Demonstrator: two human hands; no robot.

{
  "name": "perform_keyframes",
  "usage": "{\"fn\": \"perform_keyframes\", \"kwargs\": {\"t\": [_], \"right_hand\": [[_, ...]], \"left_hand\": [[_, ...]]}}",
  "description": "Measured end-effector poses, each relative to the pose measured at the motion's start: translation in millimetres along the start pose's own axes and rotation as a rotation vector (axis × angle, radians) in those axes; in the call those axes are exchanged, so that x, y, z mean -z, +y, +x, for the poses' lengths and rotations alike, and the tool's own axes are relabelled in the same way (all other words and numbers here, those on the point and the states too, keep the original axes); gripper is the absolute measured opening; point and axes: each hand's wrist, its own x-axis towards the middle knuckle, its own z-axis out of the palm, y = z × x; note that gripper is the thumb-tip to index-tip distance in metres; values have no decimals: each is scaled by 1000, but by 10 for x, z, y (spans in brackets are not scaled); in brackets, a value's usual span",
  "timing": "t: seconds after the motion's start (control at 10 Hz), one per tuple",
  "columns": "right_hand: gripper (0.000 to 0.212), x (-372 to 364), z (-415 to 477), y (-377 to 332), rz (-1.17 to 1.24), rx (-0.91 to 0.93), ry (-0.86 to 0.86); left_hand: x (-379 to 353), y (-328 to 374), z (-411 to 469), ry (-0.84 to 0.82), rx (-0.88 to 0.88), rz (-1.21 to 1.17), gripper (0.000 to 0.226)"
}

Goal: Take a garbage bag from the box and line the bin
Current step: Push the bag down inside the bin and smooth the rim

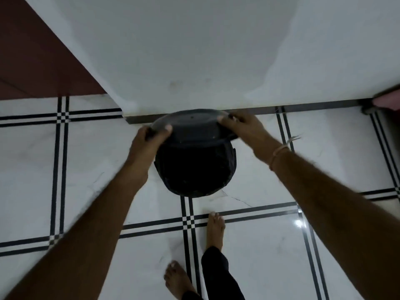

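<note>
Both hands grip a round black lid point(190, 126) by its opposite edges, holding it tilted over the black bin point(194, 169) that stands on the tiled floor point(281, 245) close against the white wall point(194, 50). The left hand point(149, 139) wraps the lid's left edge, its thumb lying on the top face and the other fingers tucked out of sight beneath; the right hand point(242, 126) clasps the right edge, fingertips point(223, 119) curled over the rim. Just below the fingers of both hands the bin's mouth gapes dark, and whether a liner sits inside I cannot tell: black on black in dim light shows nothing certain, though the wall of the bin looks faintly creased, as a bag might. No box of garbage bags and no loose bag appear anywhere near the fingers or elsewhere on the floor. By my judgement the lid is either coming off to begin the job or going back on to finish it; this single view does not decide between them. If the bin is bare, fetching a bag, opening it and folding it over the rim all remain.
</note>
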Motion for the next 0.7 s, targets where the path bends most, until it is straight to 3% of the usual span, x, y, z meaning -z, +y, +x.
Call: {"fn": "perform_keyframes", "kwargs": {"t": [0.1,0.3,0.4,0.6,0.7], "right_hand": [[72,-170,-188,292,-11,2,4],[96,-569,-208,1141,-184,80,-46],[97,-717,-145,1412,-332,129,-20],[90,-564,-304,1284,-413,83,-87],[80,-205,-652,737,-348,199,-64]], "left_hand": [[-75,-406,-141,30,-64,100,77],[-318,-1304,-146,206,-123,370,110],[-468,-1616,-100,248,-134,502,112],[-508,-1472,-264,233,-43,558,112],[-414,-842,-618,232,-133,550,110]]}}
